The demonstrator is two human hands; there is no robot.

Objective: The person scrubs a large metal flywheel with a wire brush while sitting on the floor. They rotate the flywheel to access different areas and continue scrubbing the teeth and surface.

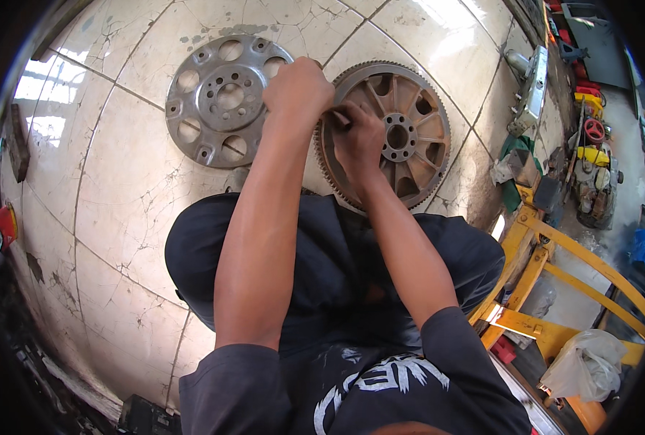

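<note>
Two round metal plates lie side by side on the tiled floor in front of my knees. To the left is a flat grey flexplate-like disc point(205, 123) with large round holes and a ring of small ones. The other is a rusty brown toothed flywheel point(427, 125) with spokes and a bolted-pattern hub. My left hand point(300, 90) is closed like a fist over the gap between them, its fingertips hidden. Close beside it, my right hand point(360, 138) is curled above the flywheel's left side. Something dark shows at its fingers, too unclear to name.
At right stands a yellow metal frame point(590, 264) with a pale plastic bag point(590, 362) on it. Beyond are a grey metal part point(531, 94) and yellow-and-red machinery point(594, 156). A dark bar point(18, 143) lies far left, near a red object point(5, 226).
</note>
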